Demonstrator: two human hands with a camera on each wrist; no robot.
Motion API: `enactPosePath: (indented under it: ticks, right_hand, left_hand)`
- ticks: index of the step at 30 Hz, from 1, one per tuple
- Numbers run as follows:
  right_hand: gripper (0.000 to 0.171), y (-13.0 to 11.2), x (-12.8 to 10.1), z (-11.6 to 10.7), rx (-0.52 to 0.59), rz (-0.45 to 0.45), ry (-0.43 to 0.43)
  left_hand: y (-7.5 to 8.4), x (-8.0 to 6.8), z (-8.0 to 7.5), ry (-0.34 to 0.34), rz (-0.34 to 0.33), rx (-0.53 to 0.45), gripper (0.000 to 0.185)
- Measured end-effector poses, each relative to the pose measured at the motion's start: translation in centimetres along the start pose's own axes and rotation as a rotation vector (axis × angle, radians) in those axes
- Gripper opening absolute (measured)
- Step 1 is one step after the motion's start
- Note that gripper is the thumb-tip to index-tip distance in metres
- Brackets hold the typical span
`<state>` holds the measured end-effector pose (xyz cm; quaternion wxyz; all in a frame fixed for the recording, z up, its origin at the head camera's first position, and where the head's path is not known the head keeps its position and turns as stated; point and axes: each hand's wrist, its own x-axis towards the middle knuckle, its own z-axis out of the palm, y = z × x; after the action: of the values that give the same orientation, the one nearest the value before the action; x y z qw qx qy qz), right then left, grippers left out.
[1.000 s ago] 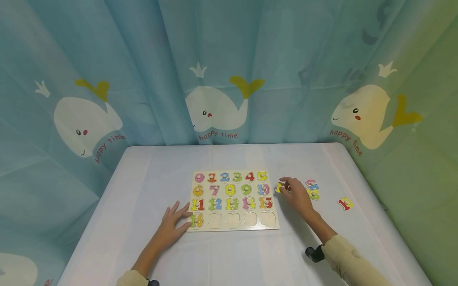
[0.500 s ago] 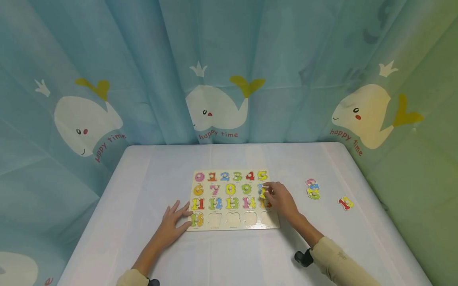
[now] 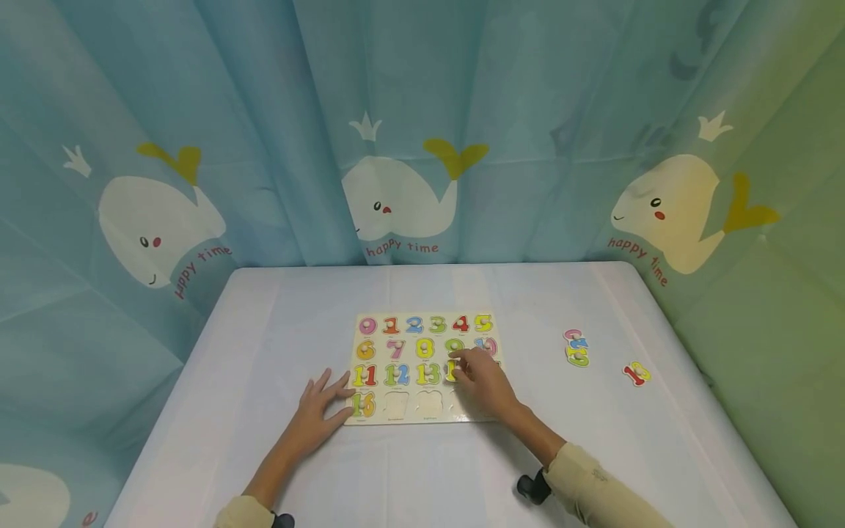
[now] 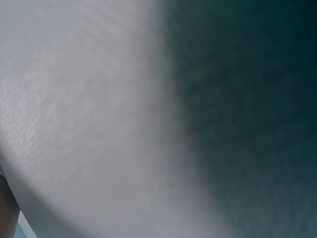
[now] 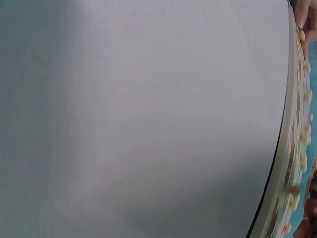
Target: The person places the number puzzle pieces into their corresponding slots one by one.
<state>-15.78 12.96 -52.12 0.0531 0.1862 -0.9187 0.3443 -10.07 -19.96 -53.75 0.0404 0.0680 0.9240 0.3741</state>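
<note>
A wooden number puzzle board [image 3: 412, 411] lies on the table, its upper rows filled with coloured, knobbed number pieces. The left hand [image 3: 317, 411] rests with spread fingers at the board's lower left edge, beside the 16 piece [image 3: 363, 405]. Over the board's third row, the right hand [image 3: 490, 385] pinches a number puzzle piece [image 3: 450, 372] with a yellow digit showing; the fingers hide the rest of it. That hand also covers the 15 and part of the bottom row. In the right wrist view, the board's edge [image 5: 277, 173] runs between fingers of both hands.
Two loose number pieces, one pink and blue [image 3: 576, 339], one green and yellow [image 3: 577, 357], lie right of the board. Farther right is a red and yellow piece [image 3: 637, 374]. Bare recesses [image 3: 396, 405] show in the bottom row. A whale-print curtain [image 3: 528, 205] hangs behind the table.
The right hand has carried the yellow-digit piece leftward from beside the board, past the 10, to the third row. The left hand has stayed in place.
</note>
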Motion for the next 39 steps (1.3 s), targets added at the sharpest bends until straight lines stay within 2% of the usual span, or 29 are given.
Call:
enactPosePath:
  ticks: [12, 19, 23, 33, 39]
  right_hand:
    - [0.027, -2.3, -0.8, 3.0, 0.014, -0.108, -0.025]
    - [0.027, -3.3, -1.0, 4.2, 0.048, -0.166, -0.107]
    - [0.026, -4.4, -1.0, 4.8, 0.034, -0.173, -0.15]
    - [0.027, -6.4, -0.3, 6.0, 0.005, -0.202, -0.155]
    - [0.026, -6.6, 0.1, 6.6, -0.068, -0.235, -0.16]
  left_hand:
    - [0.1, 0.0, -0.1, -0.002, -0.003, -0.002, 0.033]
    - [0.2, 0.1, -0.1, -0.002, -0.011, 0.007, 0.032]
    - [0.2, 0.1, -0.2, -0.004, -0.015, 0.006, 0.032]
    - [0.1, 0.0, -0.1, -0.005, -0.004, -0.003, 0.033]
    - [0.2, 0.0, 0.1, -0.002, -0.002, 0.008, 0.035]
